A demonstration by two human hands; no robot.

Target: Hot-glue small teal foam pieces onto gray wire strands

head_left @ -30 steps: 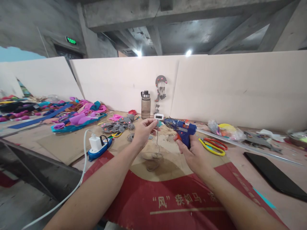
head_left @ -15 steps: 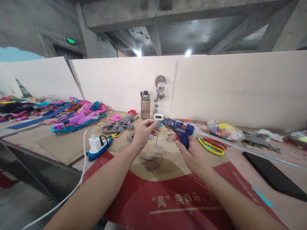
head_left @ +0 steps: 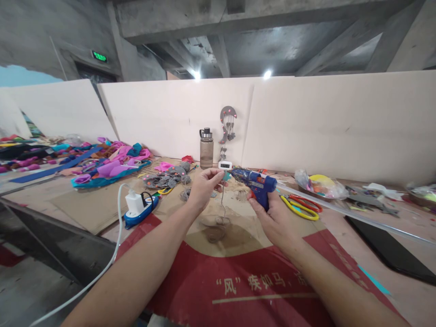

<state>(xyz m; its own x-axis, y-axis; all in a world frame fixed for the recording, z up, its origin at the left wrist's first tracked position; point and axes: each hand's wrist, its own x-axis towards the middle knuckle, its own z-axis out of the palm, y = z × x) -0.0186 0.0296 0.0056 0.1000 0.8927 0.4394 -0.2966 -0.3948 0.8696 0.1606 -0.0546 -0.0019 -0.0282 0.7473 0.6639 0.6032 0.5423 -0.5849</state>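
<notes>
My left hand pinches a small teal piece, perhaps felt, between thumb and fingertips. A thin grey cord hangs below it and runs down to a loose coil on the cardboard. My right hand is wrapped around the handle of a blue hot glue gun. The gun's nozzle points left and is right at the teal piece; whether it touches cannot be made out. A clear glue stick or rod extends to the right behind the gun.
Yellow-handled scissors lie right of the gun, near a black phone. Behind stand a water bottle and a small white digital display. Grey felt pieces and a blue power strip with a white cable are at left.
Both hands stay almost in place. The teal piece shows a little more between the left fingertips, and the cord below it has shifted slightly.
</notes>
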